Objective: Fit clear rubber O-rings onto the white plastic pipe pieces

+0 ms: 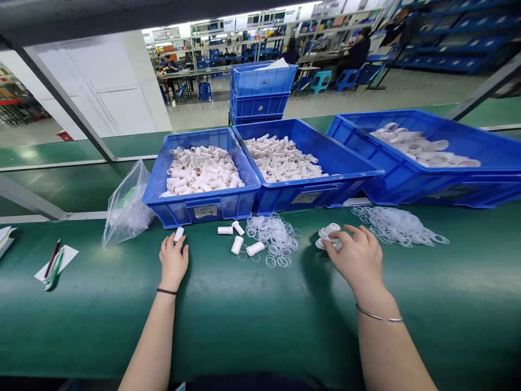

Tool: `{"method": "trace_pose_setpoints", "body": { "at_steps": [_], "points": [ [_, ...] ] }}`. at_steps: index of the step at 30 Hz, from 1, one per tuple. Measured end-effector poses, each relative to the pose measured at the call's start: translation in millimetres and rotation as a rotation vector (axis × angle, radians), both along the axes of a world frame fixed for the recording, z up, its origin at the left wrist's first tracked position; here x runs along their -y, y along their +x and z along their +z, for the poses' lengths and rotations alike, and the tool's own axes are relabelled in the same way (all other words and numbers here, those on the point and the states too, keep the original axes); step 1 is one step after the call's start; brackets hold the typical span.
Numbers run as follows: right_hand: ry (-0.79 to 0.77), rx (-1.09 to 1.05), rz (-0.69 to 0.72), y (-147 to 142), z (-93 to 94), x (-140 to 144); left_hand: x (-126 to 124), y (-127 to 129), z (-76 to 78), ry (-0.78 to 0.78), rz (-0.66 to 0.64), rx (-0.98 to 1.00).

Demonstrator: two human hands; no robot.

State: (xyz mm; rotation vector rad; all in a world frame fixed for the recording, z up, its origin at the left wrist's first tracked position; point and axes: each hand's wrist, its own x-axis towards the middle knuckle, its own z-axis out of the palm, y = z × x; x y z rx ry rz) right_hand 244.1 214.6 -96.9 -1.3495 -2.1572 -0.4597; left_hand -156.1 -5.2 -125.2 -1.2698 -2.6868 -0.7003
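My left hand [173, 260] lies on the green bench top with its fingertips on a small white plastic tube [178, 234]. My right hand [356, 255] reaches a cluster of white caps [328, 233], fingers curled on them. Between the hands lie several loose white tubes [238, 239] and a heap of thin clear rubber rings [274, 238]. A second, larger heap of rings [396, 225] sits just right of my right hand.
Three blue bins stand behind: left bin [203, 206] and middle bin [313, 193] hold white tubes, right bin [431, 184] holds larger white caps. A clear plastic bag [126, 209] lies left; pens on paper [55, 263] farther left. People work at distant benches.
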Motion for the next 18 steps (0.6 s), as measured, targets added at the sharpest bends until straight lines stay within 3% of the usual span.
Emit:
{"method": "trace_pose_setpoints", "body": {
  "at_steps": [4, 9, 13, 18],
  "points": [
    [0.003, -0.072, 0.087, -19, 7.4, 8, 3, -3, -3.0, 0.075, -0.044, 0.064],
    [-0.242, -0.019, 0.424, -76, 8.3, 38, -2, 13, 0.0, 0.297, -0.143, 0.61],
    [-0.339, 0.086, 0.417, -104, -4.1, 49, -5, 46, 3.8, 0.471, -0.24, 0.986],
    [-0.288, 0.06, 0.401, -106, -11.6, 45, -2, 80, 11.3, 0.408, -0.342, 1.241]
  ]
}}
